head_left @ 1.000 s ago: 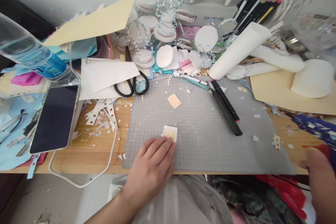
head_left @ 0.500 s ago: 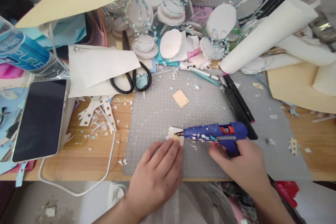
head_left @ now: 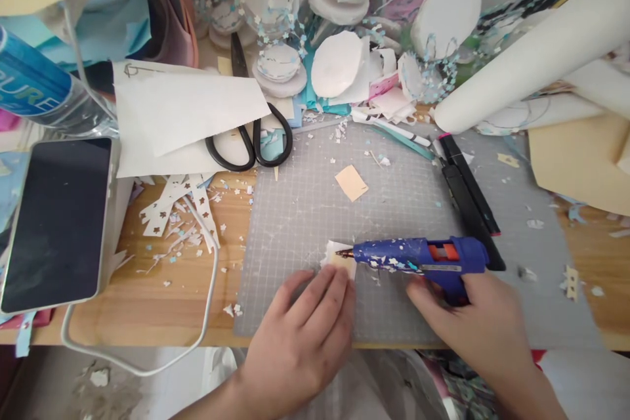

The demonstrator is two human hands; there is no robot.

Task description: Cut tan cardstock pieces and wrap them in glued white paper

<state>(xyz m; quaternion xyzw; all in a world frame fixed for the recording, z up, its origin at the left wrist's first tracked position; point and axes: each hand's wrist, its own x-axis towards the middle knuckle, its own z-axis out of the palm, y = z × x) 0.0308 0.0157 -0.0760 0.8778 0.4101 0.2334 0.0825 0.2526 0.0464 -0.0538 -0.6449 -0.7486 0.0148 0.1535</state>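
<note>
My right hand [head_left: 480, 318] is wrapped round the handle of a blue hot glue gun [head_left: 394, 253], which is speckled with small pale paper bits. Its metal nozzle points left, over the upper part of a small white and cream paper piece [head_left: 339, 256]. The fingers of my left hand [head_left: 308, 328] lie stretched out flat on the lower part of that piece, pressing it to the grey cutting mat [head_left: 295, 216]. The fingertips are just below the nozzle, and the hand covers part of the paper. A small peach paper square [head_left: 351, 183] lies farther back on the mat.
Black-handled scissors [head_left: 249, 144] lie partly under white paper [head_left: 187, 111]. A phone [head_left: 56, 223] and water bottle [head_left: 44, 88] are at left, beside a looping white cable [head_left: 209, 302]. Black pens [head_left: 470, 190], a white roll [head_left: 531, 46] and white paper discs [head_left: 339, 64] stand around the mat.
The whole view has shifted slightly and come a little closer. Both hands, the glue gun and the paper piece keep nearly the same positions relative to each other.
</note>
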